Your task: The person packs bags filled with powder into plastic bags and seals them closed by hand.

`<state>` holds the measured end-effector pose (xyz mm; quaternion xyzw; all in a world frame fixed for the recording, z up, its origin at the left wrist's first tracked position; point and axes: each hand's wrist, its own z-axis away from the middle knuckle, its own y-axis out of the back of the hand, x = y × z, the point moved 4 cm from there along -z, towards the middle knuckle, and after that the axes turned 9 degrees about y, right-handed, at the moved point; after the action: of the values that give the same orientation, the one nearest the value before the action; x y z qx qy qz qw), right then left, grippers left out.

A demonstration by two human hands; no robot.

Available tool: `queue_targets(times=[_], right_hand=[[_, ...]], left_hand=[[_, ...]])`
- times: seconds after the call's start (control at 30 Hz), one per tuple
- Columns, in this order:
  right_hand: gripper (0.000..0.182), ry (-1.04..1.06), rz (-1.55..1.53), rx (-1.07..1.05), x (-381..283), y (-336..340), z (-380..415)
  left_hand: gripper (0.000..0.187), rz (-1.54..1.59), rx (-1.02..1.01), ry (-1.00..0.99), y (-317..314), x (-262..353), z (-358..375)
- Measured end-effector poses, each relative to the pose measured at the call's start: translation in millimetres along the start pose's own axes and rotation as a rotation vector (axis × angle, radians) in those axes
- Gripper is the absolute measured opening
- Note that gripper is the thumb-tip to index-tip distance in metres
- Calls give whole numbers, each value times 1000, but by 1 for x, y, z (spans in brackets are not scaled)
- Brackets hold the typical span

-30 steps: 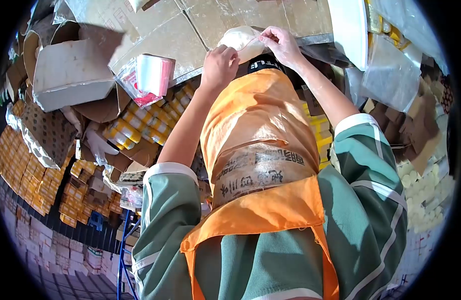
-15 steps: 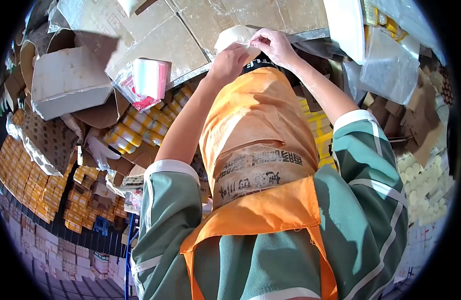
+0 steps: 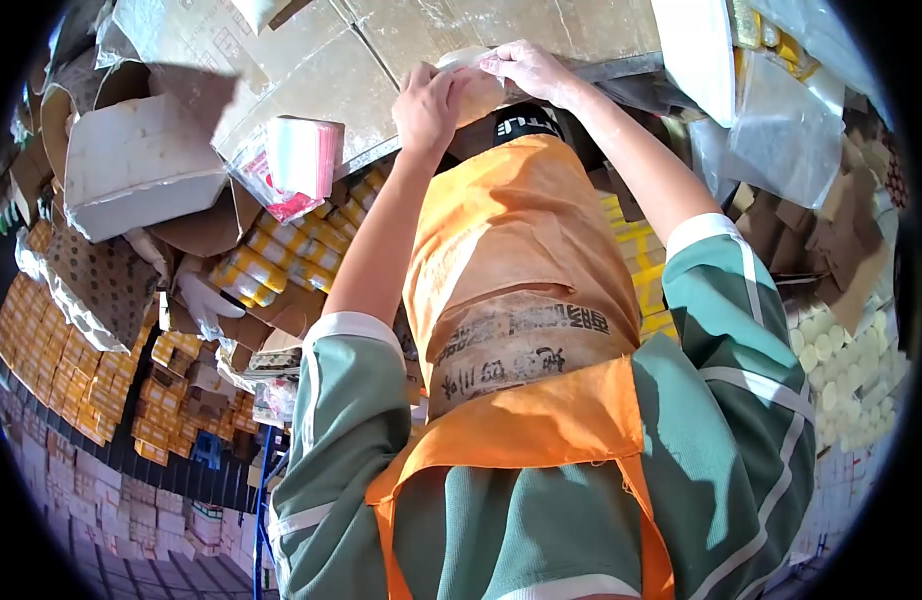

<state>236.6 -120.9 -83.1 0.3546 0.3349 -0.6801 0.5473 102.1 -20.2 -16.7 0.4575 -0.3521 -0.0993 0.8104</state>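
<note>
At the near edge of the cardboard-covered table point(image 3: 311, 90), a pale cream bundle point(image 3: 478, 98) with a thin, filmy upper edge is between my hands. My left hand point(image 3: 428, 108) is closed on its left side, fingers curled over the edge. At the upper right, my right hand point(image 3: 529, 70) pinches the bundle's rim, with thumb and fingertips together. Whitish powder dusts the right hand and forearm. What the bundle is made of I cannot make out. Just below it is the orange apron point(image 3: 521, 220) I wear.
A pack of pink-and-white sheets point(image 3: 306, 158) lies at the table's front edge. To its left stands an open white carton point(image 3: 141, 160). Yellow-and-white packets point(image 3: 266, 265) are stacked below. On the right are a white board point(image 3: 693, 55) and clear plastic bags point(image 3: 786, 130).
My hands have moved apart, the left one shifting left and up, the right one slightly up and left. The bundle is spread more openly between them.
</note>
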Motion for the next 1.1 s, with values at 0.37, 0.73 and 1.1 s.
queue_targets(times=[0.37, 0.73, 1.1], right_hand=[[23, 65, -180, 99, 0, -5, 13], [26, 232, 67, 234, -7, -2, 10], [23, 278, 102, 325, -6, 2, 3]], left_hand=[[13, 396, -159, -311, 7, 9, -18], [20, 164, -170, -137, -6, 3, -13], [17, 315, -111, -22, 0, 5, -16]])
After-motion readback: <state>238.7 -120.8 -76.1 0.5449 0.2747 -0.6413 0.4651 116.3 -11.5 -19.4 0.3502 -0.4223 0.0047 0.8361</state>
